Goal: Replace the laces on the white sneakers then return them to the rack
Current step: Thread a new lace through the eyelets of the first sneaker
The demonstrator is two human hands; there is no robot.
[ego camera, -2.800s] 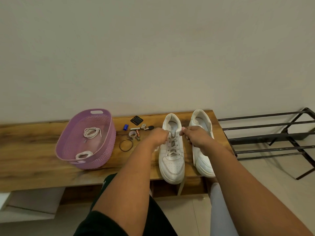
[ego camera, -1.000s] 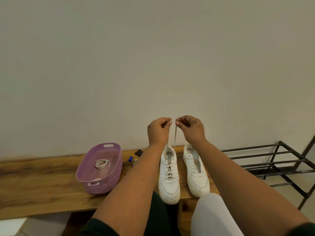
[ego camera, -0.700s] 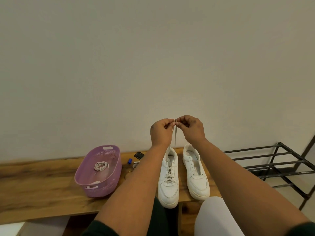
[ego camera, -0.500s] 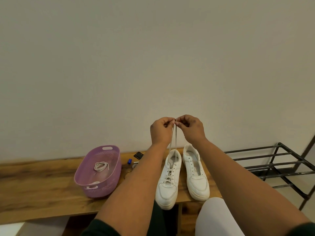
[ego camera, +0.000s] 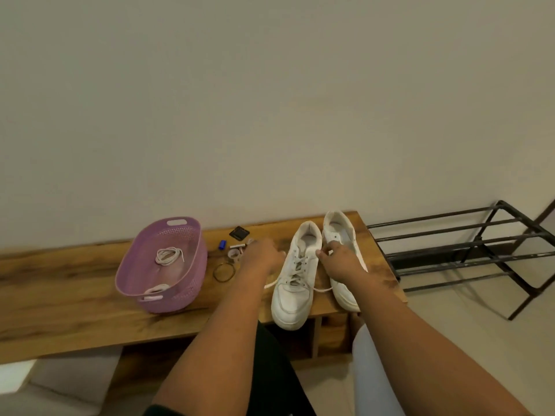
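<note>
Two white sneakers stand side by side on the wooden bench (ego camera: 60, 298). The left sneaker (ego camera: 292, 298) is laced, and its lace ends (ego camera: 323, 290) lie loose to either side on the bench. The right sneaker (ego camera: 338, 226) shows no lace and is partly hidden by my right hand (ego camera: 341, 261). That hand pinches the lace at the left sneaker's top right eyelet. My left hand (ego camera: 264, 256) is motion-blurred beside the sneaker's left collar; its grip is unclear.
A purple basket (ego camera: 192, 232) on the bench holds a coiled white lace (ego camera: 168, 255) and another lace near its front. Small items, a blue cap (ego camera: 222, 244), a black square (ego camera: 239, 233) and a wire ring (ego camera: 224, 272), lie between basket and sneakers. A black metal rack (ego camera: 468, 246) stands right.
Both hands came down from holding the lace ends raised together above the sneaker to its collar. The lace ends now lie slack on the bench. The view tilted downward.
</note>
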